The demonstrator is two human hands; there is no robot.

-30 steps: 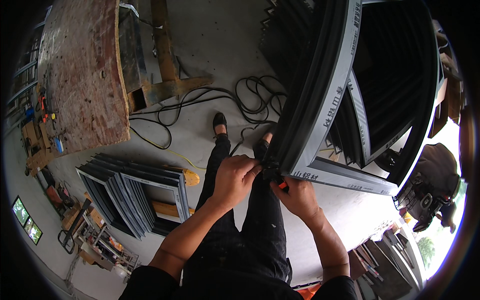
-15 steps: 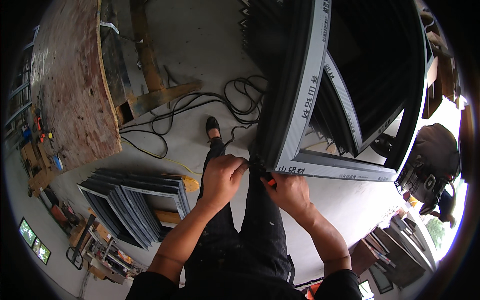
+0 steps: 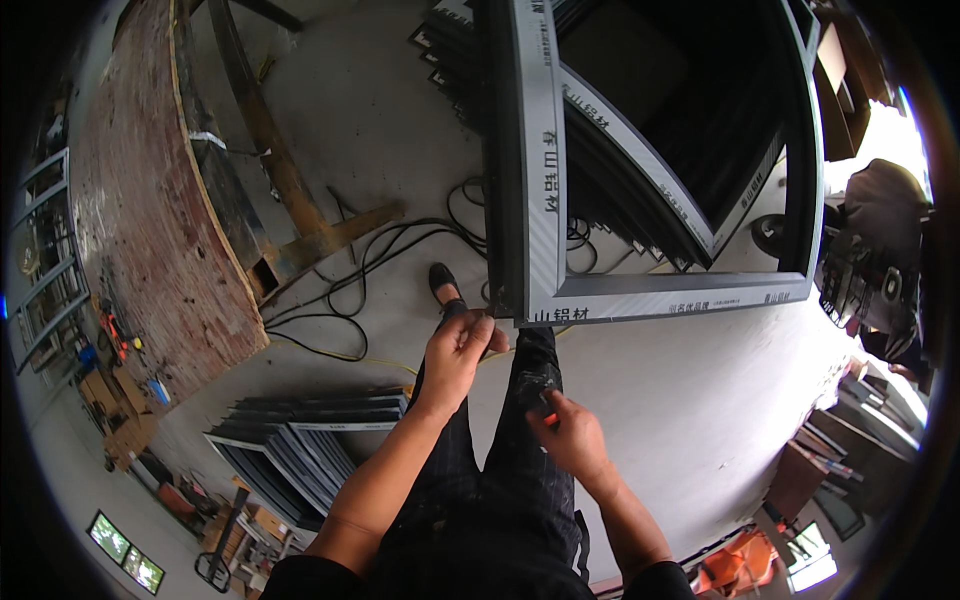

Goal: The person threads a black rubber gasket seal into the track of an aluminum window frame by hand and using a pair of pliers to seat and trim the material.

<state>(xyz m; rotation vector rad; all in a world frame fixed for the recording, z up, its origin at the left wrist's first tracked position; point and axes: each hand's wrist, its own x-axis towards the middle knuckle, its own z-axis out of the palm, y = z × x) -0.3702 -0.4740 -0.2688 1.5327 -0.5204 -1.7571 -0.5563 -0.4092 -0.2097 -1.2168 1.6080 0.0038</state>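
A grey metal window frame [image 3: 545,210] stands upright in front of me, printed film along its faces. My left hand [image 3: 458,362] is at its lower left corner, thumb and fingers closed together. Whatever the fingertips pinch there is hidden. Lower and to the right, apart from the frame, my right hand [image 3: 572,434] is closed around a small tool with an orange part [image 3: 551,419]. The rest of that tool is dark against my trousers, and its kind does not show. More dark frames [image 3: 640,170] are stacked behind the front one.
Another stack of grey frames [image 3: 290,440] leans at the lower left. A worn wooden board [image 3: 150,220] on rusty steel legs [image 3: 270,130] stands left. Black cables [image 3: 390,240] run over the floor ahead. A dark vehicle with a basket [image 3: 870,270] is at far right.
My right hand has dropped away from the frame's corner, carrying the small tool. The left hand stays at the corner. The view has shifted, so the frames appear farther left.
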